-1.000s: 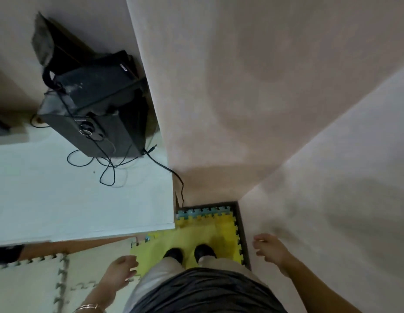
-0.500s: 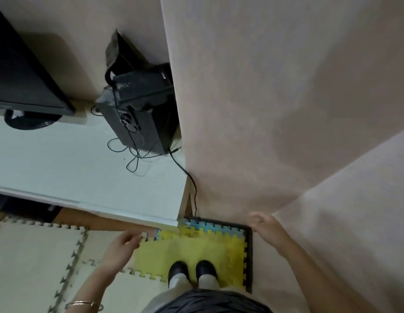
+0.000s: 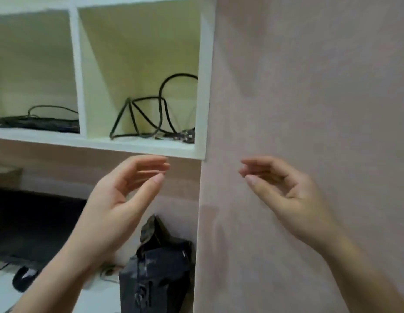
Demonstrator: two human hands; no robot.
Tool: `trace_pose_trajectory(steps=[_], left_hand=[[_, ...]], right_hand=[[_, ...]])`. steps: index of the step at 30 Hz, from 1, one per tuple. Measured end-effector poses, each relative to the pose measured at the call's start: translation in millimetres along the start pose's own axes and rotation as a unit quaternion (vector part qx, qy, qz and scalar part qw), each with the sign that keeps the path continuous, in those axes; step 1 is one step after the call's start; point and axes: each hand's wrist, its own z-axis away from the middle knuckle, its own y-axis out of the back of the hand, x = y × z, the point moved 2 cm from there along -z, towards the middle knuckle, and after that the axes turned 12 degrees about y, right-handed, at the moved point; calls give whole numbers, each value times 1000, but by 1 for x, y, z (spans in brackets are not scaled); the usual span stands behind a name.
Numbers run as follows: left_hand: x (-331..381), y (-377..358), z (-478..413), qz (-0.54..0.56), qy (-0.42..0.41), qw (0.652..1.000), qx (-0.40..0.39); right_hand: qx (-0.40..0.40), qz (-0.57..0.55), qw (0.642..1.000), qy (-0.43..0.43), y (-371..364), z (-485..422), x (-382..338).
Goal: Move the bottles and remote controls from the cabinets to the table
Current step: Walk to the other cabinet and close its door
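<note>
No bottle or remote control shows in the head view. My left hand [image 3: 119, 199] is raised just below the white shelf unit [image 3: 137, 145], fingers curved and apart, holding nothing. My right hand [image 3: 284, 190] is raised in front of the pinkish panel [image 3: 309, 86], fingers curled loosely and empty. The right shelf compartment holds a tangle of black cables [image 3: 156, 116]. The left compartment holds flat dark things with a cable [image 3: 38, 123]; what they are is unclear.
A black speaker [image 3: 156, 272] stands on the white desk [image 3: 95, 299] against the panel, below my hands. A dark monitor [image 3: 34, 222] fills the lower left, its base [image 3: 22, 279] on the desk. The panel closes off the right side.
The view has swung up from the floor and feet to the shelf unit. Both hands have risen from hip height to chest height in front of the shelf and panel.
</note>
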Motion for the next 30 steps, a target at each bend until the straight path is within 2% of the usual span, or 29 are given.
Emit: trace_pose_trajectory(steps=[5,12,17,20,24,27,30], left_hand=[[55,14,-67,35,-88,994,55],[120,31,-143,40,-142,985,85],[172,65,-160,207,-167,958,102],[195,81,-156,221,-216,946,102],[202,93,-160,155,-242,953,98],[186,114,-179,131,-237,947,174],[157,143,-204,96,-212,940,250]], right_hand=[[70,30,990,116,29,-81,-39],[119,57,971,198,26,-198,-85],[155,12,945,289,1,-247,-135],[143,-19,931,336,-25,-267,-152],[131,-32,931,339,-51,-280,-147],[95,9,936,339,-69,-287,-141],[36,97,938,330,-87,-299,-130]])
